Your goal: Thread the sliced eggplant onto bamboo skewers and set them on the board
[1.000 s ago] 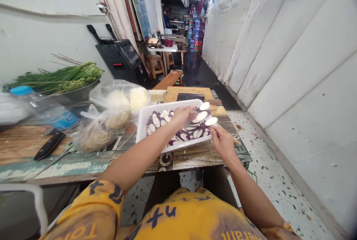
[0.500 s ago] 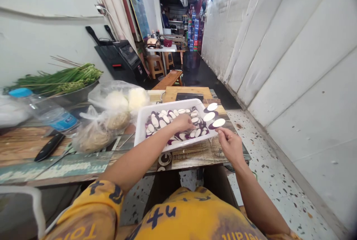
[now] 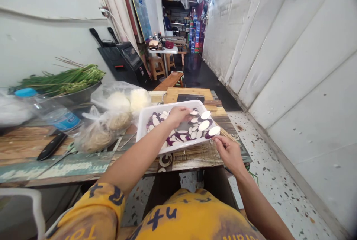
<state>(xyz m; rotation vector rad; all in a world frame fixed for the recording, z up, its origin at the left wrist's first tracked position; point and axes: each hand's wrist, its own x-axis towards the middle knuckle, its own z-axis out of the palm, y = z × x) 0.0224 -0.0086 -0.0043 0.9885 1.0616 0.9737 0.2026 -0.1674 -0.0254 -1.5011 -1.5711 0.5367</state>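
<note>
A white plastic tray (image 3: 142, 124) holds many oval eggplant slices (image 3: 182, 137) with purple skin and white flesh. Over its far side, my left hand (image 3: 178, 116) pinches one eggplant slice (image 3: 193, 112) between thumb and fingers. At the tray's right end, my right hand (image 3: 228, 151) is closed at the lower end of a row of eggplant slices (image 3: 203, 125). These slices stay lined up, as if threaded on a thin skewer, but the stick itself is mostly hidden. The row's upper end points toward the slice in my left hand.
Behind the tray lie a cutting board (image 3: 171, 95) and a cleaver (image 3: 191, 98). To the left are plastic bags of food (image 3: 97, 134), a water bottle (image 3: 63, 119), a black-handled knife (image 3: 51, 147) and a bowl of greens (image 3: 75, 93). Thin sticks (image 3: 227, 133) lie right of the tray.
My left hand has risen from the pile in the tray with an eggplant slice. My right hand has brought the row of slices slightly left and down, over the tray's right end.
</note>
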